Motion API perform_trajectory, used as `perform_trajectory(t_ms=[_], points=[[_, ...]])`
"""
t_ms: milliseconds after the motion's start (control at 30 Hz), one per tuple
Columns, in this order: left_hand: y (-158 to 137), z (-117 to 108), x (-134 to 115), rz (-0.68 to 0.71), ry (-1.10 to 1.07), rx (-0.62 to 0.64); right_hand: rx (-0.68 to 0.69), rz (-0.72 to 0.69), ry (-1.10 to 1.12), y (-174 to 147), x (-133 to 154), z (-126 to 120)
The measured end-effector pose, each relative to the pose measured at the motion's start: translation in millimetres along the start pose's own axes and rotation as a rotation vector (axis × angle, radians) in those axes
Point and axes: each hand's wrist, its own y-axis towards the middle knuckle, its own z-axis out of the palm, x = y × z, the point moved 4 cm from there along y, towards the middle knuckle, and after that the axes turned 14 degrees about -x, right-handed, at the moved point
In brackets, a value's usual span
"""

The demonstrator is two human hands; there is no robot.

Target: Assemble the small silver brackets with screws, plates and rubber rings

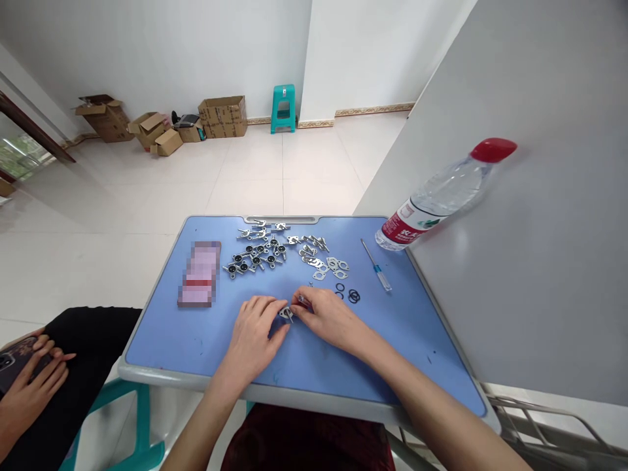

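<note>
My left hand (256, 330) and my right hand (328, 315) meet over the middle of the blue table (167, 340). Together they pinch a small metal part (287, 313) between their fingertips, just above the tabletop. Beyond them lies a pile of small metal fittings (260, 252), several with black rings on them. Flat metal plates (330, 267) and loose black rubber rings (349, 292) lie just past my right hand. A small screwdriver (376, 265) with a blue clear handle lies to the right of the plates.
A water bottle (444, 193) with a red cap stands at the table's back right corner, by a grey wall. A blurred pink packet (200, 273) lies at the left. Another person's hands (29, 379) hold a phone at lower left. Cardboard boxes (161, 124) and a teal stool (283, 108) stand by the far wall.
</note>
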Motion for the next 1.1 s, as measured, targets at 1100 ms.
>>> perform_trajectory(t_ms=[1100], points=[[10, 3, 2, 0.059, -0.004, 0.005, 0.116, -0.089, -0.229, -10, -9, 8]])
